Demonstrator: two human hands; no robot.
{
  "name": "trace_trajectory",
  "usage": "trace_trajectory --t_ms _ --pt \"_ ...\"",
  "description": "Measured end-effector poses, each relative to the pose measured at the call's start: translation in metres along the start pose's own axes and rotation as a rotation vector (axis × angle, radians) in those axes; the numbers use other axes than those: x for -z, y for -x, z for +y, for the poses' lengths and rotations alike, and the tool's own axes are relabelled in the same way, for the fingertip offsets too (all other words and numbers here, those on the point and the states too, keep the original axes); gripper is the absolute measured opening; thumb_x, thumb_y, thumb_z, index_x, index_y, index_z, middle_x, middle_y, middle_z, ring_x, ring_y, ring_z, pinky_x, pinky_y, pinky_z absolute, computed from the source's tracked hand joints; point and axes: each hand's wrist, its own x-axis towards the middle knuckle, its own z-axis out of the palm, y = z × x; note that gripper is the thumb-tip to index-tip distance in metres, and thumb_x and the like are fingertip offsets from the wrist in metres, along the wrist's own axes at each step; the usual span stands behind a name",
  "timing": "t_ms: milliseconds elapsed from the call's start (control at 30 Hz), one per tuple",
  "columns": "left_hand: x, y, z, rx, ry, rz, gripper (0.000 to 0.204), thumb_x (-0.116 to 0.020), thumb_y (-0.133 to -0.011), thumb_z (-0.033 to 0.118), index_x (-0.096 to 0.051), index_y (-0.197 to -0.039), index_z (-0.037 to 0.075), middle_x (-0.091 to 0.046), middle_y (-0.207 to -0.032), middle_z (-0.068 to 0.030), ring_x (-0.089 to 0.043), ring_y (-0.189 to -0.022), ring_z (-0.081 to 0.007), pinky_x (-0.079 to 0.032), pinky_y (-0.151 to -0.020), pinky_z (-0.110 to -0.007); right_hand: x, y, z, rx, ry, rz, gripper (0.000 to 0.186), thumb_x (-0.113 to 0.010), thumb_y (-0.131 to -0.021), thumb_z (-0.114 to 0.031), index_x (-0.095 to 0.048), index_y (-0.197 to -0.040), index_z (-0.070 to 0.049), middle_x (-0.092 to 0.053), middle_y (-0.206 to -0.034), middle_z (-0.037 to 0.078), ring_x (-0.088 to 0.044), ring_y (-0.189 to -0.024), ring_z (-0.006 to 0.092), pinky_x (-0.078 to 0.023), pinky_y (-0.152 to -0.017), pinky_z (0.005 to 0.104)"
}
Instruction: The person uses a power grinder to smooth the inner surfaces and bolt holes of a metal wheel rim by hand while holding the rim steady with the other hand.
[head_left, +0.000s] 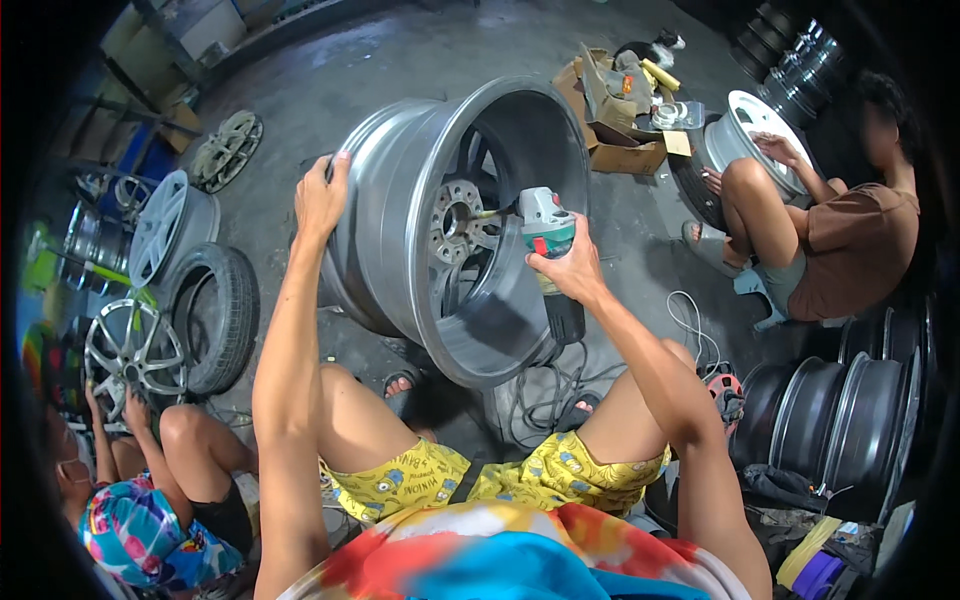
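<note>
A large silver-grey wheel rim [385, 215] stands on edge before my knees, its deep barrel opening to the right. My left hand [322, 200] is closed over the rim's far left edge. In my right hand [573, 265] is a power grinder [546, 212] with a grey and teal head and a dark body hanging down. A thin shaft sticks out leftward from the grinder, toward the hub [458, 222] and spokes inside the barrel. Whether its tip touches the metal I cannot tell.
At right a person in brown handles a white rim [745, 120], near an opened cardboard box [625, 145]. At left another person holds a silver rim [137, 350] beside a tyre [215, 320]. Cables [540, 400] lie beneath my wheel. Dark rims [815, 420] stand lower right; a cat [655, 48] sits behind.
</note>
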Motion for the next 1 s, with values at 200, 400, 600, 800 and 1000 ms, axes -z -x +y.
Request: trace_trajectory --t_ms 200,400,600,800,1000 --pt "0.003 0.010 0.012 0.056 -0.036 -0.026 0.083 -0.056 -0.096 0.064 -0.056 -0.140 -0.007 -0.060 -0.136 -0.0327 -0.056 -0.131 -0.0461 -0.042 -0.111 -0.047 -0.020 -0.013 -0.002 0.159 0.031 -0.026 0.089 -0.085 -0.068 -0.027 -0.036 -0.139 -0.006 -0.070 -0.113 0.026 -0.068 -0.107 0.0456 -0.054 -0.094 0.0486" --pt "0.019 0.024 0.092 -0.144 0.438 -0.149 0.081 -0.052 -0.101 0.063 -0.055 -0.144 -0.006 -0.057 -0.145 -0.0280 -0.045 -0.145 -0.0374 -0.031 -0.121 -0.042 -0.022 -0.007 0.001 0.115 0.036 -0.085 0.086 -0.082 -0.071 -0.025 -0.036 -0.141 -0.004 -0.069 -0.115 0.025 -0.068 -0.108 0.0437 -0.053 -0.096 0.0469" --pt "0.040 0.057 0.146 -0.207 0.568 -0.304 0.075 -0.058 -0.101 0.057 -0.055 -0.144 -0.004 -0.051 -0.153 -0.0249 -0.032 -0.152 -0.0394 -0.024 -0.124 -0.043 -0.031 -0.014 -0.010 0.046 0.079 -0.090 0.088 -0.086 -0.071 -0.021 -0.035 -0.141 -0.006 -0.069 -0.112 0.028 -0.068 -0.106 0.0476 -0.053 -0.094 0.0485" --pt "0.010 0.073 0.169 -0.277 0.303 -0.061 0.054 -0.068 -0.099 0.030 -0.060 -0.140 -0.003 -0.058 -0.143 -0.0297 -0.041 -0.148 -0.0385 -0.036 -0.118 -0.042 -0.027 -0.011 -0.021 0.198 0.116 -0.057 0.090 -0.090 -0.070 -0.015 -0.033 -0.138 -0.007 -0.066 -0.122 0.028 -0.064 -0.109 0.0525 -0.053 -0.091 0.0551" --pt "0.019 0.074 0.156 -0.293 0.343 -0.021 0.044 -0.063 -0.098 0.018 -0.062 -0.134 -0.007 -0.061 -0.139 -0.0279 -0.043 -0.143 -0.0464 -0.040 -0.116 -0.045 -0.040 0.000 -0.019 0.101 0.097 -0.111 0.085 -0.090 -0.070 -0.013 -0.035 -0.134 -0.006 -0.067 -0.118 0.030 -0.066 -0.108 0.0515 -0.053 -0.091 0.0536"
